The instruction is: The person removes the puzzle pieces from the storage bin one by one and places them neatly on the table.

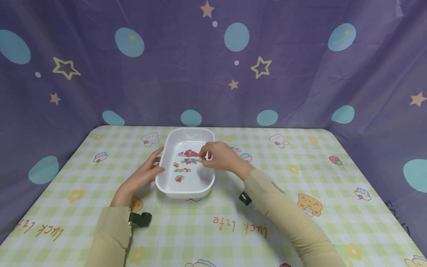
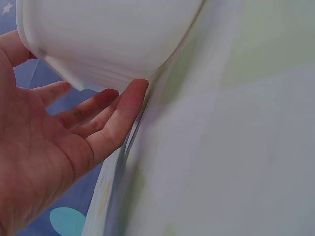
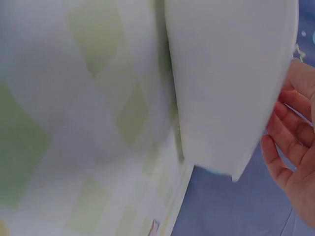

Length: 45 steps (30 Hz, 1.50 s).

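Note:
A white rectangular basin (image 1: 185,190) stands on the table, with several small, brightly coloured cut-out-like pieces (image 1: 182,170) on its floor. My left hand (image 1: 141,178) touches the basin's left outer wall. In the left wrist view its fingers (image 2: 129,105) are fairly straight and spread against the lower wall. Over the basin's right rim reaches my right hand (image 1: 220,155), thumb and fingers curled together at one end of a red and blue piece (image 1: 191,153); a small colourful piece seems pinched there. The right wrist view hides these fingertips behind the basin wall (image 3: 231,83).
A green and white checked cloth (image 1: 320,170) with printed cartoon figures covers the table. Behind its far edge hangs a purple curtain (image 1: 186,81) with stars and blue ovals. A dark wrist-worn device (image 1: 140,219) sits on the left wrist, another (image 1: 245,198) at the right.

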{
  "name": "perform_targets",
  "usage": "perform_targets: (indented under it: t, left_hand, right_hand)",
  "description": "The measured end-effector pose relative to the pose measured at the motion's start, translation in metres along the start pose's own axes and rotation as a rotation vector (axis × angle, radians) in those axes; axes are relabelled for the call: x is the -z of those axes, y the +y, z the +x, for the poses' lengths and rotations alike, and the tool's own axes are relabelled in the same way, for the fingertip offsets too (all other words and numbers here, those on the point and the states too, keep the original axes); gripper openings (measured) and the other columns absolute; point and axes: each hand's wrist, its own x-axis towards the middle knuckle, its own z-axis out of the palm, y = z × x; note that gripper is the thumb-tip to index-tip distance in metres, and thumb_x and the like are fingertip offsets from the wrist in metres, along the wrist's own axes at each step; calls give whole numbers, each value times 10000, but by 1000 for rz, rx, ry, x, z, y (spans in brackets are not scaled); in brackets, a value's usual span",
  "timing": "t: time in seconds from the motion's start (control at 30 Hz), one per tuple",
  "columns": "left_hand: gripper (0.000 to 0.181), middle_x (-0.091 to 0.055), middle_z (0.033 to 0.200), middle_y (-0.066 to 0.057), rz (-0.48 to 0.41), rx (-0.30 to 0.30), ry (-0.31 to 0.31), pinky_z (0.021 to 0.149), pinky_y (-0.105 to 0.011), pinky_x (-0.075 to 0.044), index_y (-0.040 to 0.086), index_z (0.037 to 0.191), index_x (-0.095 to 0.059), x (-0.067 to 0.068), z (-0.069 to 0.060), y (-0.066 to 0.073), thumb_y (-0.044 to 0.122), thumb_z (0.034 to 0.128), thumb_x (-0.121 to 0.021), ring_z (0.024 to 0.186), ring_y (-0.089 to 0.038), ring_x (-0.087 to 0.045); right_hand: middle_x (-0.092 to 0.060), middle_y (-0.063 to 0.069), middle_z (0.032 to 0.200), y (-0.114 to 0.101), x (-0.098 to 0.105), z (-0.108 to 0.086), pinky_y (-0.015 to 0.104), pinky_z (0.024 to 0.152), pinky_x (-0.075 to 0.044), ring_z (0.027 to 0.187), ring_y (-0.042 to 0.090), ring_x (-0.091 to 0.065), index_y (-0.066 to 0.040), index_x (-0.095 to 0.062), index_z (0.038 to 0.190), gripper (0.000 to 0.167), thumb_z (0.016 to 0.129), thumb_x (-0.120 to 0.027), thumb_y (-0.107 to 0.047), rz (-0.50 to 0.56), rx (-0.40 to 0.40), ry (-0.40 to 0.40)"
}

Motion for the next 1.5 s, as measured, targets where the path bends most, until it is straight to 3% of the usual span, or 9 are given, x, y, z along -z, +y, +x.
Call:
perform_targets:
  t: [0.4, 1.0, 1.5]
  left_hand:
    - [690, -289, 1371, -202, -9, 12, 1, 844, -383, -445, 319, 1464, -61, -1, 1, 0, 202, 915, -462, 1126, -363, -443]
    - [687, -279, 1378, -195, -13, 14, -7, 869, -387, -428, 343, 1459, -59, 0, -1, -1, 213, 917, -461, 1136, -356, -436]
    - [693, -291, 1365, -210, -13, 11, -3, 848, -364, -438, 314, 1464, -62, 0, 0, 1, 209, 911, -466, 1122, -358, -448]
  right_hand:
    - [-626, -47, 824, 31, 17, -11, 212, 667, -454, 748, 121, -583, -143, -671, 863, 109, 761, -634, -155, -20, -46, 55]
    - [-660, -2, 871, 93, 23, -43, 320, 673, -459, 746, 143, -576, -121, -700, 919, 156, 794, -669, -209, -60, -334, -42]
    - [-681, 29, 898, 116, 18, -53, 359, 743, -471, 815, 184, -606, -125, -710, 904, 141, 798, -660, -204, -94, -456, -69]
